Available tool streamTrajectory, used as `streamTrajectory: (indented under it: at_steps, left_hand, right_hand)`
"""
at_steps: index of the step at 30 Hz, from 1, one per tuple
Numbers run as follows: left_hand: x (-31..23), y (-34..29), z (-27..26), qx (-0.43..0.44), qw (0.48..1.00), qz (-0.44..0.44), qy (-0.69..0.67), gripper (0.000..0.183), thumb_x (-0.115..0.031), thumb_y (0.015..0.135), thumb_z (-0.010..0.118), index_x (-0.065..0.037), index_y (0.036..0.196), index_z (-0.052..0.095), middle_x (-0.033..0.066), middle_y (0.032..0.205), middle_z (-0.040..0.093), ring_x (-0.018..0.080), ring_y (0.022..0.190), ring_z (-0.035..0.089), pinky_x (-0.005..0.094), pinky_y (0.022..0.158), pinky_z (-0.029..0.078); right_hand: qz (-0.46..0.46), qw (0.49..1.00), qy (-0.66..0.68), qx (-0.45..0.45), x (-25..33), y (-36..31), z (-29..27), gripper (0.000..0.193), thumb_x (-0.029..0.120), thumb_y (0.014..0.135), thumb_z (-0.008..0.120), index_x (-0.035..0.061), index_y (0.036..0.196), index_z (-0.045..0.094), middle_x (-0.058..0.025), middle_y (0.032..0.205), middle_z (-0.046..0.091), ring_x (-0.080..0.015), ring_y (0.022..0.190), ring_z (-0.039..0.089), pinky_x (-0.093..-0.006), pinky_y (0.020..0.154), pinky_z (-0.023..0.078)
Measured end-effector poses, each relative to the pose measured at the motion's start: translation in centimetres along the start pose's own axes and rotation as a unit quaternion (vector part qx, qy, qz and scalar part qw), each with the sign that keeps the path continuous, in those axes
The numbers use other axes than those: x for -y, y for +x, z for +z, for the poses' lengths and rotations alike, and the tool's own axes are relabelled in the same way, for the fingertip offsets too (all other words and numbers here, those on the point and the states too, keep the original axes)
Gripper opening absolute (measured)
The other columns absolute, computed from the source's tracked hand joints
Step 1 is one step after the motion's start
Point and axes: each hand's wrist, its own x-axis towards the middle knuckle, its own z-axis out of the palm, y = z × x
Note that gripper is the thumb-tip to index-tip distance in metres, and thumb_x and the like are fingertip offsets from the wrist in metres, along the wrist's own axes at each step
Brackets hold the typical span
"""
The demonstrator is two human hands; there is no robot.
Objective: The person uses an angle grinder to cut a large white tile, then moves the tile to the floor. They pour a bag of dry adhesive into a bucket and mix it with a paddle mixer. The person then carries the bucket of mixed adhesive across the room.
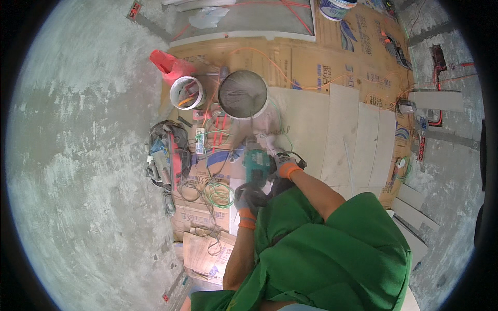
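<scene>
I hold a teal power drill (257,165) in front of me, slightly blurred. My left hand (250,199), in a grey-black glove with an orange cuff, is wrapped round its rear end. On the drill's right side, my right hand (285,163), gloved alike, grips it near the front. A thin shaft (252,120) runs from the drill into a round bucket (266,98) of grey, mortar-like mix (242,93). Whatever sits at the shaft's end is hidden in the mix.
Left of the bucket stand a white pail (187,106) of tools and a red bag (167,66). A tool bag (168,155) lies by the left wall, near coiled green cable (219,195). Pale planks (340,135) cover cardboard at right. An orange cord (275,61) crosses behind.
</scene>
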Motion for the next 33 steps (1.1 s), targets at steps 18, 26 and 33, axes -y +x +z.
streamTrajectory:
  at_steps: [18,26,33]
  left_hand:
    - [-6.3,-3.7,0.6,-0.067,0.961,-0.143,-0.227,0.01,-0.009,0.081,0.054,-0.007,0.091,0.056,0.0087,0.067,0.061,0.0183,0.054,0.059,0.0274,0.046,0.048]
    - [-8.8,-4.7,0.7,-0.039,0.96,-0.113,-0.253,0.012,-0.007,0.08,0.054,-0.005,0.092,0.053,0.0081,0.066,0.058,0.0181,0.05,0.056,0.0276,0.044,0.045]
    - [-10.8,-5.4,0.3,-0.046,0.966,-0.073,-0.242,0.013,-0.006,0.079,0.054,-0.002,0.092,0.054,0.0089,0.066,0.058,0.0173,0.05,0.055,0.0256,0.044,0.044]
  right_hand:
    - [-0.023,0.997,0.03,-0.073,0.4,-2.3,1.6,0.058,0.029,0.076,0.054,0.0062,0.127,0.037,-0.0209,0.113,0.055,-0.0338,0.104,0.054,-0.0428,0.086,0.043]
    - [-0.064,0.989,0.083,-0.102,0.5,-2.9,1.8,0.065,0.029,0.067,0.062,0.0088,0.125,0.042,-0.0229,0.126,0.042,-0.036,0.116,0.042,-0.0404,0.099,0.034]
    - [-0.093,0.983,0.121,-0.101,1.3,-2.2,2.4,0.069,0.035,0.064,0.067,0.0104,0.124,0.043,-0.0215,0.119,0.049,-0.0351,0.111,0.047,-0.0394,0.096,0.037]
